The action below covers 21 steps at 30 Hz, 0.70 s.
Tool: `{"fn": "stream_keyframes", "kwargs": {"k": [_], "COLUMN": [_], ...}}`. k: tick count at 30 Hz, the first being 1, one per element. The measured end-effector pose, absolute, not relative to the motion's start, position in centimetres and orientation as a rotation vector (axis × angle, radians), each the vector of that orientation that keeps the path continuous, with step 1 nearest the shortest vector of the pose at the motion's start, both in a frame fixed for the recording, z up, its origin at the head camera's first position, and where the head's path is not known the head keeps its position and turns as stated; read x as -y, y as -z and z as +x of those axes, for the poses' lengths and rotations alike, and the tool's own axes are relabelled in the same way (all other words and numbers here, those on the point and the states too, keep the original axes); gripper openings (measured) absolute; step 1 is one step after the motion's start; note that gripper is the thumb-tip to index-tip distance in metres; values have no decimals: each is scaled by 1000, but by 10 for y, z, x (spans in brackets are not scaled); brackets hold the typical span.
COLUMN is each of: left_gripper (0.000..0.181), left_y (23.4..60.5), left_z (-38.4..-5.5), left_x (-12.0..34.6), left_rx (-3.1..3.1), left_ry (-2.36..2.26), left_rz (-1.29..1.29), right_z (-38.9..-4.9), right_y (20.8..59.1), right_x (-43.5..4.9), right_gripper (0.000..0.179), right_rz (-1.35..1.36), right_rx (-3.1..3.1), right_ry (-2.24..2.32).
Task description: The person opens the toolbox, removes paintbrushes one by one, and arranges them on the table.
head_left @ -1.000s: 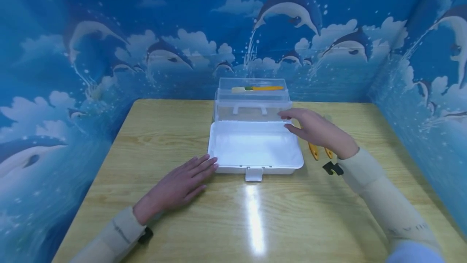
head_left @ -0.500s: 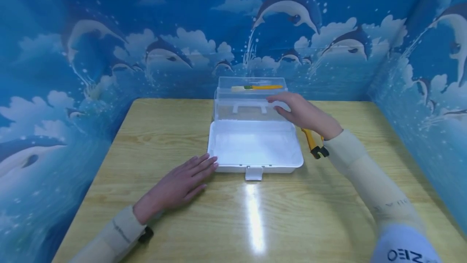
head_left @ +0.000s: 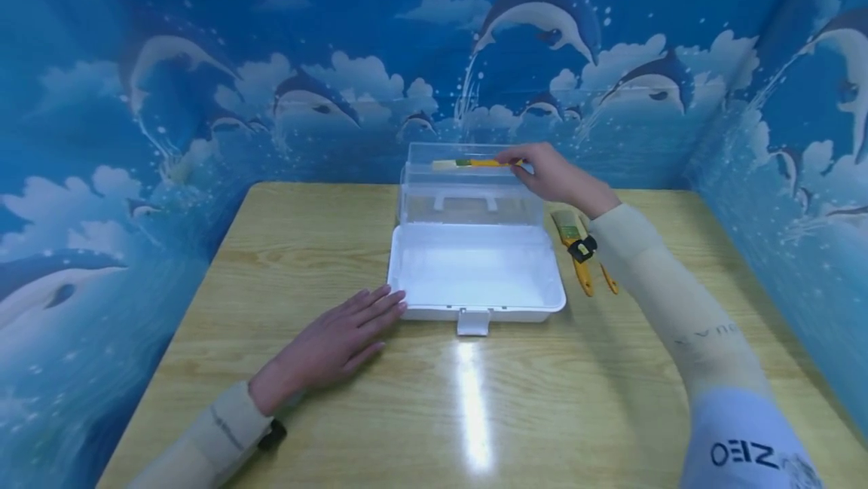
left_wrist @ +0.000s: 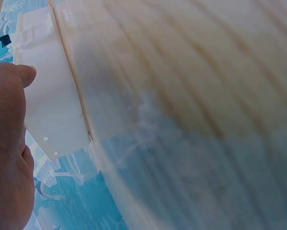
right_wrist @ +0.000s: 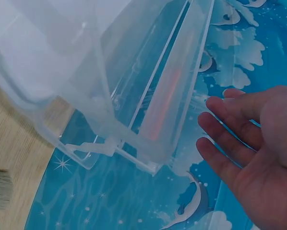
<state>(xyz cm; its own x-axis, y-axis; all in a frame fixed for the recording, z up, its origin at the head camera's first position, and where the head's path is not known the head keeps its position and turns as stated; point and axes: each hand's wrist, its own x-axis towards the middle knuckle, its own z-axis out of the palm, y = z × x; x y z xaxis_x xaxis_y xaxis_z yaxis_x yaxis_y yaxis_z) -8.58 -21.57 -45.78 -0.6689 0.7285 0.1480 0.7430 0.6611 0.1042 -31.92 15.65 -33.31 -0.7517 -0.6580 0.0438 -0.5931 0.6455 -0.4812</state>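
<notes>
A white plastic box (head_left: 475, 270) lies opened on the table, its clear lid (head_left: 468, 212) tipped back. At the top of the lid, a paintbrush (head_left: 483, 163) with a yellow handle lies in a clear compartment; in the right wrist view its blurred orange handle (right_wrist: 166, 103) shows through the plastic. My right hand (head_left: 552, 174) is at the handle end in the head view. The right wrist view shows this hand (right_wrist: 258, 143) with fingers loosely extended, apart from the plastic. Flat beside the box, my left hand (head_left: 339, 338) touches its front left corner with extended fingers.
Right of the box lie a wide yellow-handled brush (head_left: 579, 274) and a second yellow-handled brush (head_left: 608, 276), partly hidden by the right sleeve. A latch (head_left: 473, 322) hangs at the box front. A dolphin-print backdrop (head_left: 325, 44) surrounds the wooden table (head_left: 305, 233).
My right hand has moved up and slightly left, from the box's right rim to the brush at the top of the lid. The left hand and the box have stayed put.
</notes>
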Motion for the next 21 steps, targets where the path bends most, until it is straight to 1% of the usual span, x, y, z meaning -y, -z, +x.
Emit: {"fn": "stream_keyframes", "kwargs": {"k": [10, 21], "left_gripper": [67, 67], "left_y": [456, 455], "left_z": [-86, -86], "left_x": [213, 213], "left_rx": [2804, 2808], "left_ry": [240, 243], "left_rz": [-1236, -1234], "right_z": [-343, -367], "right_y": [336, 338], "right_x": [-150, -143], "right_gripper": [39, 40], "right_rz": [-980, -914], "right_rx": [-2704, -2693], "right_ry": [689, 550]}}
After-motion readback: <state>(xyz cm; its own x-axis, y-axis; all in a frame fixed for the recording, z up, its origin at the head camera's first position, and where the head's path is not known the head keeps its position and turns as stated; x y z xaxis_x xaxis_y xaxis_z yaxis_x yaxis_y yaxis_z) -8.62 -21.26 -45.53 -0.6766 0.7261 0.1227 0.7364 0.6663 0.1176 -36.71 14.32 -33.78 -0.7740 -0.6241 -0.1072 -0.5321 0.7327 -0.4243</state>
